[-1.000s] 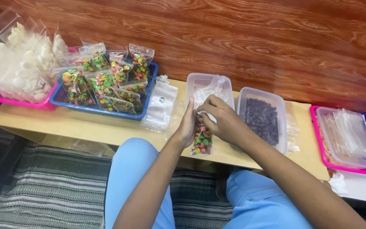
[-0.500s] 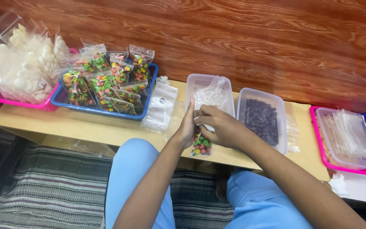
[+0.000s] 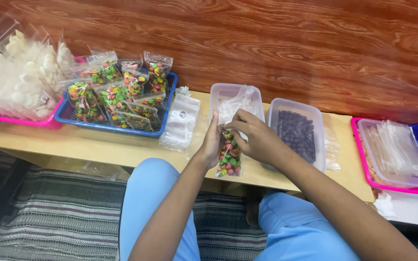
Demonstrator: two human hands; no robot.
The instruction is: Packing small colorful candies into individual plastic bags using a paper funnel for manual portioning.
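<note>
Candy bag (image 3: 229,158) mid-frame is pinched at the top by both hands, left (image 3: 210,145) and right (image 3: 255,137); a loose grip could spill candies onto the worktop (image 3: 97,145).

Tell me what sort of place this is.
Probably a home or small workshop where sweets are packed by hand. A low wooden table on the floor carries a blue tray of filled candy bags, a stack of empty pouches, and a tub of dark pieces.
</note>
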